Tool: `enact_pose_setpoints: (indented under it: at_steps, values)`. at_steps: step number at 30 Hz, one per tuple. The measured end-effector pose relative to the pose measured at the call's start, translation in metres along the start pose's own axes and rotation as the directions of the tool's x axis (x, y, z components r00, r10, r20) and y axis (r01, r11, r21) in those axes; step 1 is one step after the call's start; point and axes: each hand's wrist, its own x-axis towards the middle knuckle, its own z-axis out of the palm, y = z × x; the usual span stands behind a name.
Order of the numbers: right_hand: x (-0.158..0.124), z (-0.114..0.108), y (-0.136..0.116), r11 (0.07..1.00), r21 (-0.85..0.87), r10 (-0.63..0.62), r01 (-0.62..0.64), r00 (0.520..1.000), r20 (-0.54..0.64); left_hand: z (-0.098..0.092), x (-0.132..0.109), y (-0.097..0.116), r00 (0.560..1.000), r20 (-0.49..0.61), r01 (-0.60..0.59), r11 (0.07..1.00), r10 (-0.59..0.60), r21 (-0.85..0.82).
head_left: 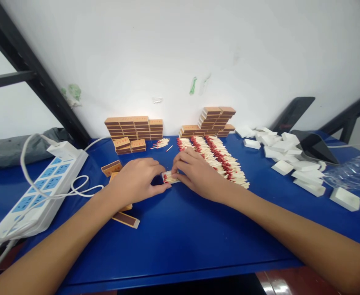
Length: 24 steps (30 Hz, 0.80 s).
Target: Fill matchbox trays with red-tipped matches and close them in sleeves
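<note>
A small white matchbox tray (164, 180) holding red-tipped matches (169, 177) lies on the blue table between my hands. My left hand (138, 180) grips its left end, thumb at the near side and fingers at the far side. The curled fingers of my right hand (195, 170) press on the matches at the tray's right part, which they partly hide. Just beyond and right of that hand spread long rows of loose matches (225, 157), heads mostly leftward. Matchbox sleeves (126, 219) lie beside and partly under my left wrist.
Stacked matchboxes (133, 127) and a stepped pile of matchboxes (212, 119) stand against the wall. A few matches (161, 143) lie between them. White trays (284, 147) are heaped at right near a plastic bottle (352, 172). A power strip (44, 188) with cables sits at left.
</note>
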Motion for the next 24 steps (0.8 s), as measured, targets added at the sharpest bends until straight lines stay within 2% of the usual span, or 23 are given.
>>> enact_pose_setpoints:
  at_steps: [3, 6, 7, 11, 17, 24]
  values:
    - [0.000, -0.003, 0.015, 1.000, -0.018, 0.020, -0.022, 0.996, -0.092, -0.001, 0.000, 0.000, 1.000, -0.008, 0.005, 1.000, -0.005, -0.002]
    - [-0.003, -0.009, 0.040, 0.985, -0.086, 0.126, -0.150, 0.965, -0.230, -0.002, -0.001, 0.000, 1.000, -0.010, 0.006, 1.000, -0.006, -0.001]
    - [-0.005, -0.011, 0.048, 0.976, -0.112, 0.154, -0.185, 0.958, -0.241, -0.002, -0.001, 0.000, 1.000, -0.008, 0.006, 1.000, -0.006, -0.002]
    - [-0.012, -0.018, 0.067, 0.954, -0.190, 0.214, -0.232, 0.970, -0.112, -0.002, -0.001, 0.000, 1.000, 0.001, 0.007, 1.000, -0.007, -0.010]
    - [-0.014, -0.020, 0.064, 0.908, -0.286, 0.330, -0.308, 0.943, 0.034, -0.002, 0.000, 0.000, 1.000, 0.003, 0.003, 1.000, -0.003, -0.012]
    - [-0.008, -0.013, 0.054, 0.903, -0.361, 0.275, -0.234, 0.959, 0.064, -0.002, 0.000, 0.000, 1.000, 0.010, 0.005, 1.000, -0.005, -0.011]
